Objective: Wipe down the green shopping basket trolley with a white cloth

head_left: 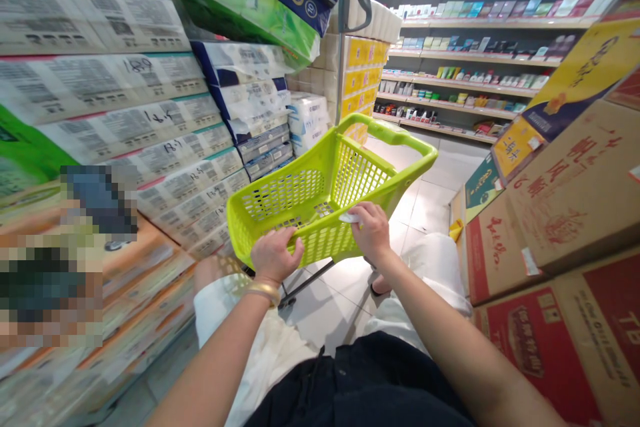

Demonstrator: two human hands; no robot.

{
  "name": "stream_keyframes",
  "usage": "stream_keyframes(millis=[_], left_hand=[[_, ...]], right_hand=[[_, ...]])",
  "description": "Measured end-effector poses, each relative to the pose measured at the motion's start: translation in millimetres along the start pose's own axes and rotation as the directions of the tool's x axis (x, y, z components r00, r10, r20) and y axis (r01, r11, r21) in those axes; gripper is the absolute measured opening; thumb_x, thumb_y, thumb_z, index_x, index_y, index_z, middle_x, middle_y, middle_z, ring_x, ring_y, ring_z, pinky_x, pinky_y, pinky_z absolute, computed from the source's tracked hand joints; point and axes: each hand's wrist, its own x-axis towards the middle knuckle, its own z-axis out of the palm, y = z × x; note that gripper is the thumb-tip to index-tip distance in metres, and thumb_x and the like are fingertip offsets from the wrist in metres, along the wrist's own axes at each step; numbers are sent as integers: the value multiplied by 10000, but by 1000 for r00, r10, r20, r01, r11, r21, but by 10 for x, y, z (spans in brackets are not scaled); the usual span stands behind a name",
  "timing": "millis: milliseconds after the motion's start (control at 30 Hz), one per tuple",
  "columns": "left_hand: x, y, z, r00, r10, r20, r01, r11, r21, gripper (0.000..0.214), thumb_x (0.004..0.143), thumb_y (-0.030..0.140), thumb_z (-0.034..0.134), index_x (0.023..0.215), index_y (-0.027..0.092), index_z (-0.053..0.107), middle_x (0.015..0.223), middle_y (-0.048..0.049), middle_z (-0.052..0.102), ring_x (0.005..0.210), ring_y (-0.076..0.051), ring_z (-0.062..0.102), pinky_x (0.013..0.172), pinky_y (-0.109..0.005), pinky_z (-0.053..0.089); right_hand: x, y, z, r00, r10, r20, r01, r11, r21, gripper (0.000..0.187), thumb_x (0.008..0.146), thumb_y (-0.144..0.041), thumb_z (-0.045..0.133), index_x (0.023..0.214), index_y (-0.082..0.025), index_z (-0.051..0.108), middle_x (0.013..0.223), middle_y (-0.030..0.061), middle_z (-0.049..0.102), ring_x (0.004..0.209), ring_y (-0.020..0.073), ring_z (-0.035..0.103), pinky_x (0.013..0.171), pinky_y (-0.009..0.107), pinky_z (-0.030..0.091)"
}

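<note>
A lime-green plastic shopping basket (300, 193) sits tilted in front of me in a shop aisle, its handle lying across the far rim. My left hand (274, 255), with a gold bangle on the wrist, curls over the basket's near rim. My right hand (369, 230) is closed on the near right rim, with a small white thing under its fingers that I cannot make out. The inside of the basket shows only its mesh floor and walls.
Stacked packs of tissue and toilet paper (150, 120) wall the left side. Cardboard cartons (565, 213) are piled on the right. Shelves of small goods (465, 73) line the far wall. White tiled floor (435, 193) runs ahead. A metal post with a handle (350, 0) stands above.
</note>
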Motion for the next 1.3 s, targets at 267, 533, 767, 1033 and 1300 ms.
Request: stream_keyframes(millis=[267, 533, 767, 1033, 1300], left_hand=[[-12, -18, 5, 1000, 12, -19, -13, 1000, -7, 324, 861, 390, 477, 976, 214, 724, 882, -57, 755, 789, -239, 648, 667, -345, 413], [-21, -13, 19, 999, 22, -25, -23, 1000, -18, 315, 862, 377, 482, 987, 212, 718, 887, -57, 754, 788, -240, 643, 680, -350, 422], [-37, 0, 23, 1000, 13, -20, -13, 1000, -15, 305, 868, 380, 478, 972, 217, 714, 856, -48, 744, 781, -236, 639, 678, -348, 418], [-17, 63, -16, 1000, 1, 7, 0, 999, -48, 312, 870, 397, 473, 972, 227, 715, 864, -43, 748, 794, -228, 646, 689, -339, 426], [-4, 106, -15, 1000, 3, 22, -1, 997, -76, 324, 876, 410, 470, 954, 235, 731, 850, -44, 753, 800, -226, 661, 663, -325, 435]], right_hand=[[-1, -197, -53, 989, -147, -7, 147, 988, 41, 305, 789, -84, 570, 1015, -228, 714, 964, 59, 664, 918, 223, 578, 854, 343, 429], [203, -294, 69, 953, -215, 211, 232, 971, -59, 245, 872, -122, 552, 1029, -257, 683, 1109, 40, 702, 1106, 216, 572, 1107, 398, 221], [438, 298, -264, 970, -184, 159, 214, 957, -198, 185, 880, -149, 531, 923, -242, 684, 1000, 40, 725, 1080, 230, 581, 1094, 403, 196], [829, 932, -740, 988, -137, 68, 151, 939, -310, 214, 848, -151, 491, 852, -235, 688, 943, 48, 737, 1094, 243, 600, 1078, 441, 237], [1017, 1192, -1030, 994, -93, 61, 109, 925, -365, 215, 785, -157, 478, 774, -239, 677, 918, 74, 731, 1070, 254, 606, 1081, 454, 294]])
